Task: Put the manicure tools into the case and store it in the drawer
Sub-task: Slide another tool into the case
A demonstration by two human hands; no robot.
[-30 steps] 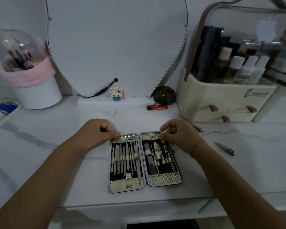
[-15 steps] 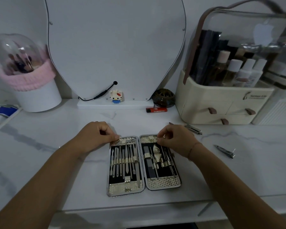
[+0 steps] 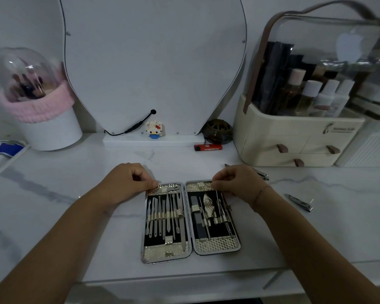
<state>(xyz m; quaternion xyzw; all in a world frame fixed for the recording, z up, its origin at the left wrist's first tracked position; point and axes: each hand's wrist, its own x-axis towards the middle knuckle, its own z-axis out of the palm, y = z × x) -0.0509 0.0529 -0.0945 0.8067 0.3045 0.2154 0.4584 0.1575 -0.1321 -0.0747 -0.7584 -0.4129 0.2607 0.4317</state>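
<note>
An open manicure case (image 3: 215,245) lies flat on the white marble tabletop, both halves lined with metal tools under elastic loops. At the case's top left corner, my left hand (image 3: 127,183) pinches the rim with curled fingers. My right hand (image 3: 237,183) hovers over the top of the right half and pinches a thin metal tool (image 3: 218,197) that points down into that half. One nail clipper (image 3: 298,201) lies loose on the table to the right. A second clipper (image 3: 260,173) lies just behind my right hand, partly hidden.
A cream cosmetics organiser (image 3: 281,148) with small drawers and a clear lid stands at the back right. A mirror base, a red lighter (image 3: 207,147), a small toy figure (image 3: 154,129) and a domed brush holder (image 3: 46,126) line the back. The table's front panel (image 3: 184,288) runs below.
Both hands stay at the case's top edge. The right hand has shifted slightly with the thin tool; the view has tilted a little.
</note>
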